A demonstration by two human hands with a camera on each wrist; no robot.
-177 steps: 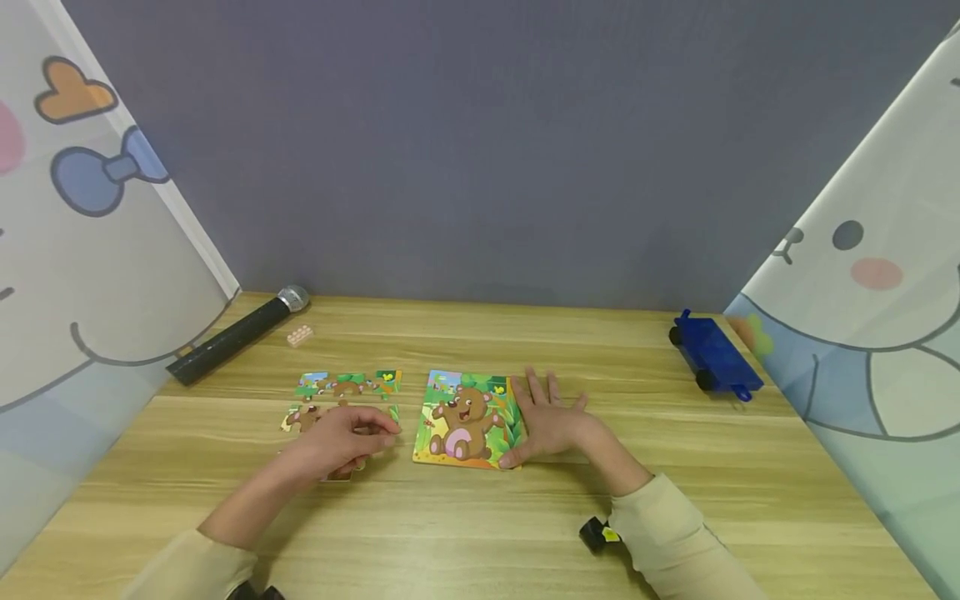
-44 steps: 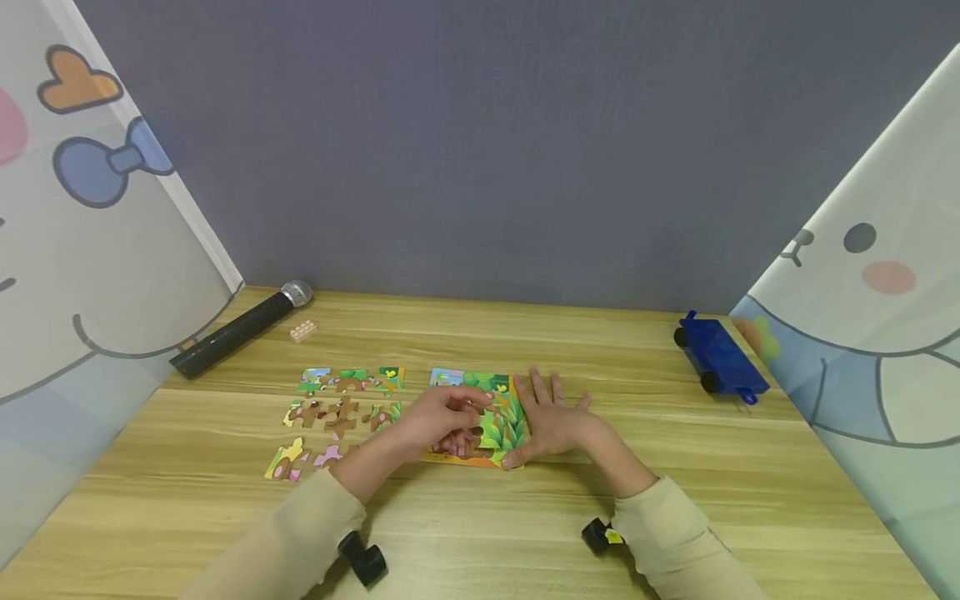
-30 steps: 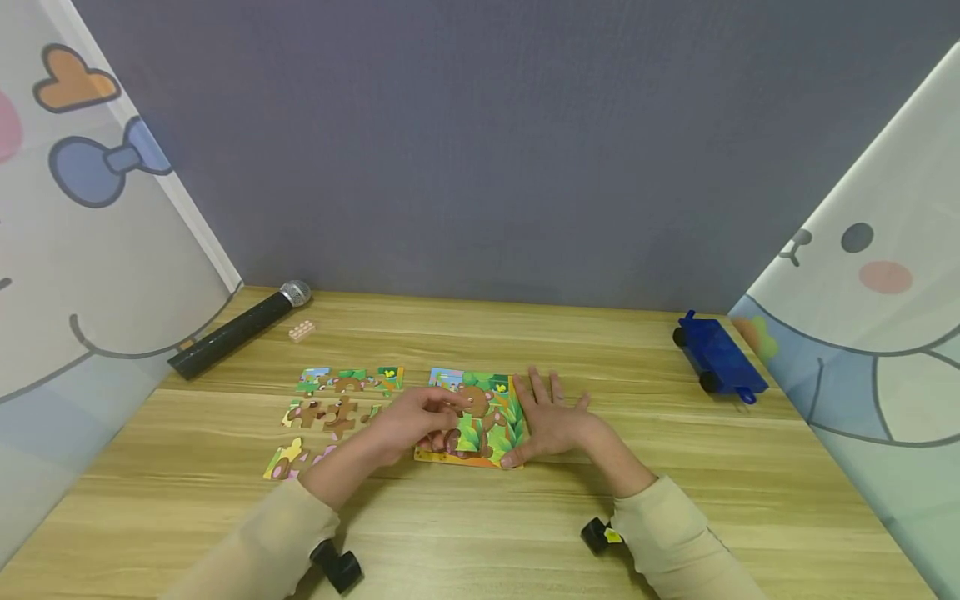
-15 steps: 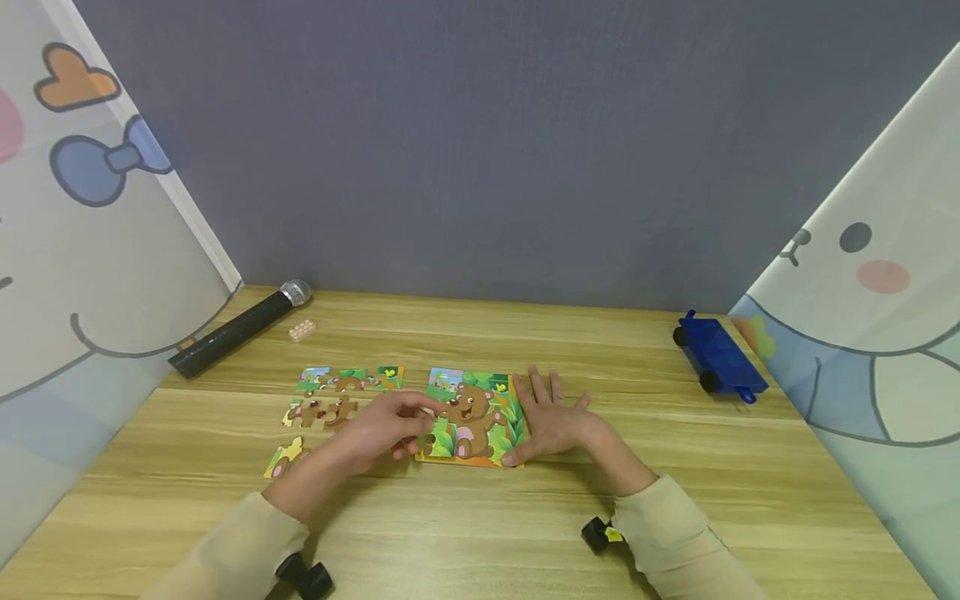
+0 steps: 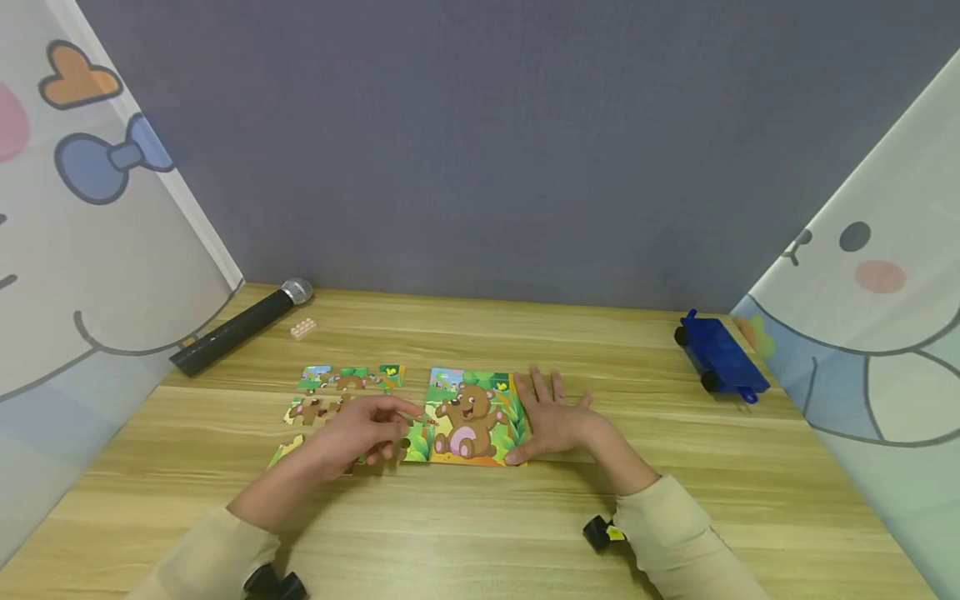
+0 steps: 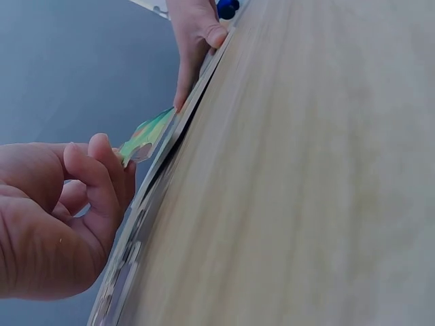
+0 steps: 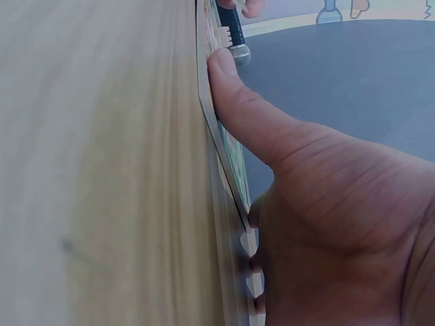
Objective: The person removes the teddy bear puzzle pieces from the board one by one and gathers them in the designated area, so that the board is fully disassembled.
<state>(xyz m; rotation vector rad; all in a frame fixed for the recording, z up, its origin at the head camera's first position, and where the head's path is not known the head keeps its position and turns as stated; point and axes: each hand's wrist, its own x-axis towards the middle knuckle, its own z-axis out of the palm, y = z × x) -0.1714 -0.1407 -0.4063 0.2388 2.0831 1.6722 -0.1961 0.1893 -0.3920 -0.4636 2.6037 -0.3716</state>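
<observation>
A puzzle piece (image 5: 417, 443) with green leaves is pinched between the fingers of my left hand (image 5: 358, 437), tilted up off the surface at the left side of the square bear picture board (image 5: 468, 421). In the left wrist view the green puzzle piece (image 6: 147, 136) stands out from the fingertips. My right hand (image 5: 557, 425) lies with fingers spread along the board's right edge, the thumb on its lower right corner. The right wrist view shows the thumb (image 7: 228, 85) pressing on the board. Several loose bear puzzle pieces (image 5: 306, 410) lie in rows to the left, partly hidden by my left hand.
A black microphone (image 5: 240, 330) lies at the back left, with a small pink building brick (image 5: 303, 328) beside it. A blue toy wagon (image 5: 720, 357) with black wheels stands at the right. A grey panel (image 5: 480, 167) rises behind the wooden table (image 5: 480, 533).
Earlier my left hand was over the loose pieces, then over the board with the green piece. It has since moved left, carrying that piece off the bear picture. My right hand has stayed put.
</observation>
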